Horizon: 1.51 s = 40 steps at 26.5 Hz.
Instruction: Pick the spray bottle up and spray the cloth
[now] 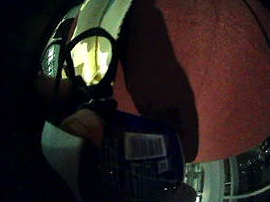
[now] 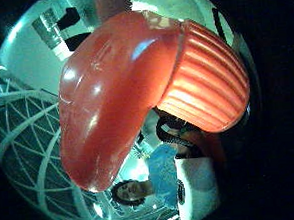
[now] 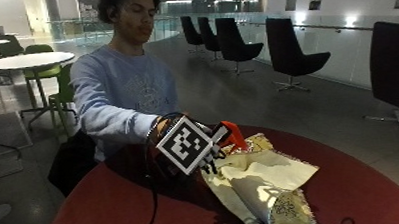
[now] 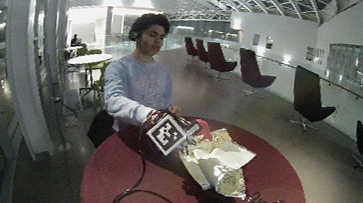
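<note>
We count one spray bottle [image 3: 232, 135], red-orange head showing, gripped in the gloved right hand [image 3: 207, 154] with fingers curled round it, raised just above one pale cloth [image 3: 265, 182]. The cloth lies crumpled on one round red table [image 3: 362, 186], whose far half lies bare to the rim.

The cloth [image 3: 262, 185] lies on the table [image 3: 362, 186]. The right hand [image 3: 211, 159] holds the spray bottle [image 3: 232, 136] at the cloth's ten o'clock edge.
</note>
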{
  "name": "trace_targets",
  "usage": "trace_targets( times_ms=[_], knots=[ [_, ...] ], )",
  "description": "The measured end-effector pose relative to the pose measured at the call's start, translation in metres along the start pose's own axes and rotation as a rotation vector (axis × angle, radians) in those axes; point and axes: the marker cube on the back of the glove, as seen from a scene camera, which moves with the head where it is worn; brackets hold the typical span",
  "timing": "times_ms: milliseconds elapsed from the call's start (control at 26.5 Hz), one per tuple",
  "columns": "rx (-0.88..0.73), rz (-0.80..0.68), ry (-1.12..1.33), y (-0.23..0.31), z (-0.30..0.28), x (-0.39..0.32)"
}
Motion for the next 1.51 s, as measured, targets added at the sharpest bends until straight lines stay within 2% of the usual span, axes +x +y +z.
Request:
trace_targets(
  times_ms=[189, 529, 907, 1209, 1512],
  knots=[
    [-0.039, 0.006, 0.002, 0.005, 0.0, 0.0],
    [0.007, 0.0, -0.009, -0.001, -0.001, -0.001],
    [-0.027, -0.035, 0.001, 0.006, 0.003, 0.0],
    [0.09, -0.273, -0.131, 0.023, 0.012, -0.024],
    [0.119, -0.649, -0.363, 0.06, 0.046, -0.062]
  ],
)
